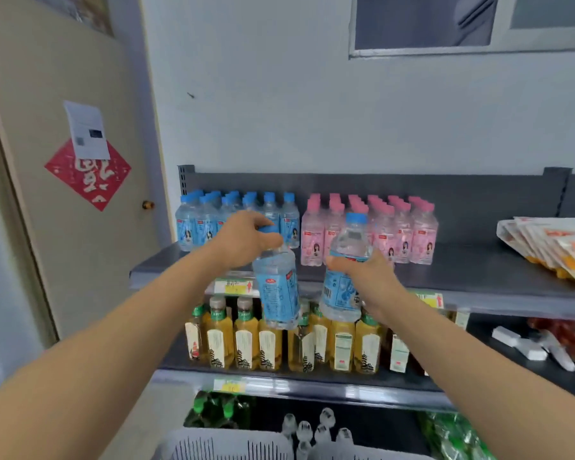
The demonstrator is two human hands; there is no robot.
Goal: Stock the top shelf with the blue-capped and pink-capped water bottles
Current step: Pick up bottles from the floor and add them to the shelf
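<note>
Both hands gripping blue-labelled bottles (text unreadable).

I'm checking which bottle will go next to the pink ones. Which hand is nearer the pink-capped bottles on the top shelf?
Right. The right hand is just in front of the pink-capped bottles; the left hand is farther left, before the blue-capped row.

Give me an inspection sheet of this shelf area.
Surface: top shelf, dark, free space at front.
Job's things: blue-capped bottles grouped left, pink-capped bottles to their right; two more blue-capped bottles held in front.
Clutter: orange packets at the shelf's right.
Hands: left hand grips one bottle by its cap; right hand grips another around the body.
Cables: nothing seen.
Surroundings: yellow drinks below, door left.
</note>
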